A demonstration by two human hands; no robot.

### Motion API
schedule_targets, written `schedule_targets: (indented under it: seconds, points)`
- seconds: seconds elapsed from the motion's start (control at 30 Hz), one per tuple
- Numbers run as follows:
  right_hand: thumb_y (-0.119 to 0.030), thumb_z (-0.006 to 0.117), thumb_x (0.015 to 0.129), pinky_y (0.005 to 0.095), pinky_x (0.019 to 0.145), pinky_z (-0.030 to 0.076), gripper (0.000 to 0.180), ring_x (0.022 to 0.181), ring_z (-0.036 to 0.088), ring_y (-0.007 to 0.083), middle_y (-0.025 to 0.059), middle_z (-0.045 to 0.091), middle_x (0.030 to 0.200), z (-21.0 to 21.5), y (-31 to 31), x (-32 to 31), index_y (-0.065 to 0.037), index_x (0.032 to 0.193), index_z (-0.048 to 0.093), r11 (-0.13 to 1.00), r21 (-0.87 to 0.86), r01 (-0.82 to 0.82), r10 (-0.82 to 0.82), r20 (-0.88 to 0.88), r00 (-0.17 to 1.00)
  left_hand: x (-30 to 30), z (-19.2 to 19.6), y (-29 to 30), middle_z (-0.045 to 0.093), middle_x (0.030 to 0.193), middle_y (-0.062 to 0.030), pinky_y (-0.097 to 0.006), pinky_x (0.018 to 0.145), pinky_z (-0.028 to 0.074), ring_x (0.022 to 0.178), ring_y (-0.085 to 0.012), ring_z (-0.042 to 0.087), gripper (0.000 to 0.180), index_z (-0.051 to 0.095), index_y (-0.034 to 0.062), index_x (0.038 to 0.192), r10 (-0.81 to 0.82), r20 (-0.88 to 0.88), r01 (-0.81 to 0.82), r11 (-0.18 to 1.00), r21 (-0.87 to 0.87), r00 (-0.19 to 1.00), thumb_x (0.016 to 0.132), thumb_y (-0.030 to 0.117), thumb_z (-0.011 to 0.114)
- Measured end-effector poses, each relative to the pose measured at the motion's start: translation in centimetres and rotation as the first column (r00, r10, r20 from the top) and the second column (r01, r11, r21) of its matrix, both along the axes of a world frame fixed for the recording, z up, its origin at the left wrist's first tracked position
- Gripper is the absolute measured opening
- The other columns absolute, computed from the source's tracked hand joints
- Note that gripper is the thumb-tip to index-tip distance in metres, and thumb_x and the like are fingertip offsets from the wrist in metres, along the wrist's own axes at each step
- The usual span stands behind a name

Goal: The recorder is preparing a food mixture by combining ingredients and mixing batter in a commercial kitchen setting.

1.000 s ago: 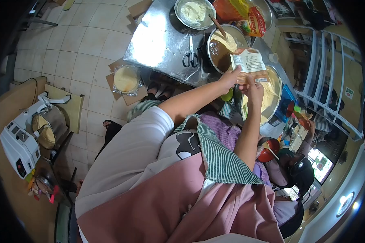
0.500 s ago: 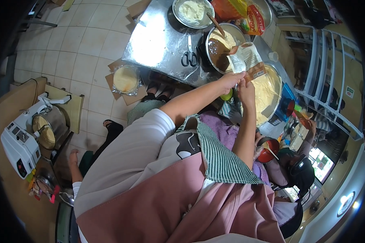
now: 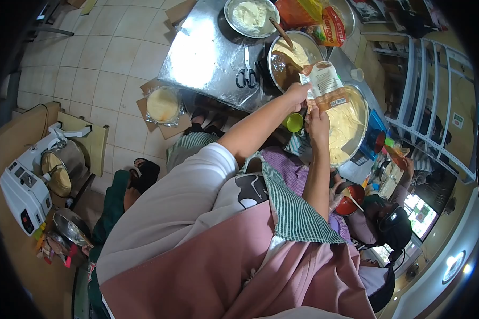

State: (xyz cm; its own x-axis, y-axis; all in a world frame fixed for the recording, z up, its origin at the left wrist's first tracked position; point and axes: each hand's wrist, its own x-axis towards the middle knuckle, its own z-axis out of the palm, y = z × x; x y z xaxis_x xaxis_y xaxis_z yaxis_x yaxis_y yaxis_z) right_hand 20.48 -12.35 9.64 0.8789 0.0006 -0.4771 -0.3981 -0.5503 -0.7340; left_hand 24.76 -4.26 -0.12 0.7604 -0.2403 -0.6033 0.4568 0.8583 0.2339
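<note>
My left hand (image 3: pixel 298 94) and my right hand (image 3: pixel 318 127) both grip a brown and white pouch (image 3: pixel 327 87). The left hand pinches its near left edge, while the right holds its lower end. The pouch is tilted over the rim of a metal pot (image 3: pixel 321 52) holding brown liquid (image 3: pixel 283 72) beside a pale yellow batter (image 3: pixel 295 52). A wooden spoon (image 3: pixel 282 34) leans in that pot. Just beyond my right hand, a wide metal bowl (image 3: pixel 365 119) contains pale yellow batter. A green cup (image 3: pixel 292 122) stands near my left wrist.
Black-handled scissors (image 3: pixel 246 74) lie on the metal table (image 3: pixel 202 69). A bowl of white cream (image 3: pixel 250 15) sits at the far edge, beside a plastic packet (image 3: pixel 330 26). Co-workers are close by; one on the right holds a red bowl (image 3: pixel 350 198). A mixer (image 3: pixel 29 178) stands left.
The pouch has swung upright and shows more of its face. My left hand has moved up and left, my right hand slightly down, so they are farther apart. A person at lower left has shifted.
</note>
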Motion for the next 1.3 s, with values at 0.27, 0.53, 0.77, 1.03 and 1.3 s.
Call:
schedule_targets:
  seconds: [0.27,0.53,0.77,1.03,1.3]
  points:
    - [-0.021,0.041,0.096,0.0247,0.036,0.032,0.022,0.04,0.041,0.0092,0.0006,0.046,0.056,0.2,0.8,-0.3,-0.004,0.083,0.048,0.999,-0.043,0.002,-0.002,0.015,1.0,2.3,-2.3,-0.8,0.063,0.084,-0.0101,-0.038,0.054,0.052,0.066,-0.0233,0.064,0.03,0.055,0.0021,0.1,0.007,-0.072,-0.004,0.999,0.037,0.997,0.095,0.029,0.044]
    - [-0.026,0.043,0.094,0.0246,0.037,0.033,0.027,0.042,0.042,0.0098,0.001,0.048,0.059,-0.8,-1.5,1.1,-0.004,0.08,0.053,0.994,-0.104,0.017,-0.011,0.061,0.998,-0.9,0.0,-2.3,0.062,0.094,-0.0047,-0.035,0.065,0.052,0.082,-0.0195,0.062,0.031,0.055,0.0066,0.106,-0.099,0.126,0.128,0.96,-0.248,0.987,0.097,0.033,0.042]
    - [-0.026,0.044,0.094,0.0254,0.037,0.032,0.03,0.04,0.042,0.0102,0.0011,0.047,0.055,-1.1,-1.3,0.4,-0.003,0.077,0.053,0.993,-0.12,0.009,-0.011,-0.014,1.0,-0.8,-1.2,-2.0,0.064,0.086,-0.0067,-0.031,0.056,0.047,0.071,-0.0176,0.06,0.024,0.059,0.0042,0.104,-0.205,0.026,0.203,0.977,0.062,0.978,0.093,0.023,0.049]
    - [-0.028,0.047,0.093,0.0247,0.035,0.029,0.032,0.037,0.037,0.0105,-0.0003,0.043,0.053,-0.5,-0.5,-1.1,-0.007,0.069,0.049,0.996,0.041,0.077,-0.076,-0.025,0.997,-0.3,-1.3,0.6,0.06,0.073,-0.0045,-0.029,0.049,0.041,0.058,-0.0143,0.055,0.034,0.06,0.0077,0.093,-0.114,-0.085,0.13,0.968,0.213,0.99,0.091,0.041,0.052]
    - [-0.045,0.054,0.086,0.0293,0.049,0.042,0.048,0.05,0.054,0.0176,0.0063,0.053,0.058,-2.6,-2.4,1.3,0.001,0.074,0.059,0.884,-0.447,-0.138,0.194,0.083,0.977,-3.3,-1.2,-3.7,0.063,0.076,-0.0073,-0.032,0.046,0.044,0.053,-0.0154,0.055,0.039,0.062,0.0003,0.094,-0.008,0.192,-0.12,0.754,0.646,0.981,0.093,0.036,0.047]
